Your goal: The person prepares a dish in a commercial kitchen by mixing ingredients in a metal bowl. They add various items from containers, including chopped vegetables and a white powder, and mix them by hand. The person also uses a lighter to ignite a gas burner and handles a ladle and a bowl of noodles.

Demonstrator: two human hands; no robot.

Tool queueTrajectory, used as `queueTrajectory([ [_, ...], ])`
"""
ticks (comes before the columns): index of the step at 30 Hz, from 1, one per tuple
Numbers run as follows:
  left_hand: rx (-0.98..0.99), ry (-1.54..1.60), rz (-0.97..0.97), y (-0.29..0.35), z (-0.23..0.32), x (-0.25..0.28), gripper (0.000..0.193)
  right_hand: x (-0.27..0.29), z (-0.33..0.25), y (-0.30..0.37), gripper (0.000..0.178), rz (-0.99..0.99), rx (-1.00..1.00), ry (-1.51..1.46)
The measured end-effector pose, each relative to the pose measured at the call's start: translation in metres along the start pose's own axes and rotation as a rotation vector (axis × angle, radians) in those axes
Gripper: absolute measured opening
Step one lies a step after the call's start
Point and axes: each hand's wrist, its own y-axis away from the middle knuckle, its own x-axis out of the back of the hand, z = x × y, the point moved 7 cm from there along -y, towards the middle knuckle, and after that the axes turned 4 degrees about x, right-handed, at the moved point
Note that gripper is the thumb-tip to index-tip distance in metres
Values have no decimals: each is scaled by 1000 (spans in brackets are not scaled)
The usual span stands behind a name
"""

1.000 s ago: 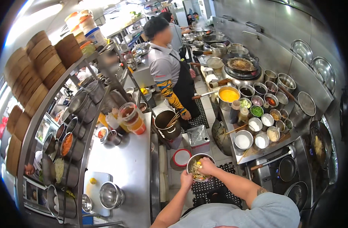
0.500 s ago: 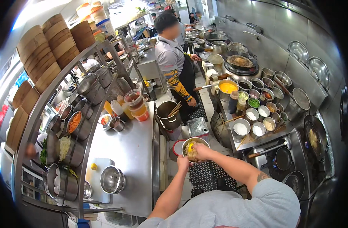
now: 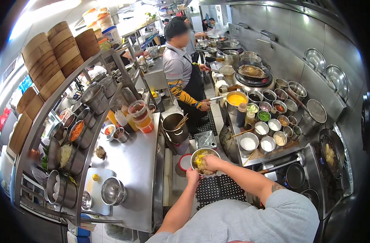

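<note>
My left hand (image 3: 192, 177) is closed on the near left rim of a metal bowl (image 3: 216, 154), held over the floor between the counters. Inside the bowl lies a pale, lumpy food mixture (image 3: 198, 165) with bright yellow patches that look like egg. My right hand (image 3: 211, 163) reaches down into it from the right, its fingers sunk in the food and hidden. Just left of the bowl is a white lid with a red rim (image 3: 185, 162), and beyond the bowl stands a clear-topped container (image 3: 205, 139).
A steel counter (image 3: 138, 178) on the left bears nested metal bowls (image 3: 113, 191) and a cutting board (image 3: 96, 188). At right are ingredient pots, a yellow-filled saucepan (image 3: 236, 99) and a wok (image 3: 330, 152). A co-worker (image 3: 181, 69) stands ahead beside a deep pot (image 3: 175, 127).
The view has shifted slightly. My right hand stays in the food, which has been shifted about, with more yellow showing. My left hand keeps its hold on the bowl.
</note>
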Motion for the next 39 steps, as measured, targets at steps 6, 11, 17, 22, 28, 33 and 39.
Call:
queueTrajectory([
  [6, -45, -42, -49, 8, 2, -20, 23, 6, 26, 2, 81, 159, -68, -74],
  [11, 38, 78, 0, 7, -8, -19, 22, 8, 20, 4, 49, 349, -60, 38],
  [17, 0, 20, -47, 26, 17, 1, 23, 25, -9, 12, 74, 168, 51, -35],
  [22, -79, 63, -24, 26, 17, 0, 17, 13, -5, 0, 84, 163, -41, -79],
  [28, -61, 35, 31, 23, 6, 20, 18, -12, -3, -13, 73, 151, -57, -144],
  [33, 4, 60, 98, 27, 8, 34, 16, 7, -57, 2, 36, 394, 150, -34],
  [39, -95, -7, 187, 33, 31, 67, 21, 11, -81, -1, 87, 193, 261, 53],
])
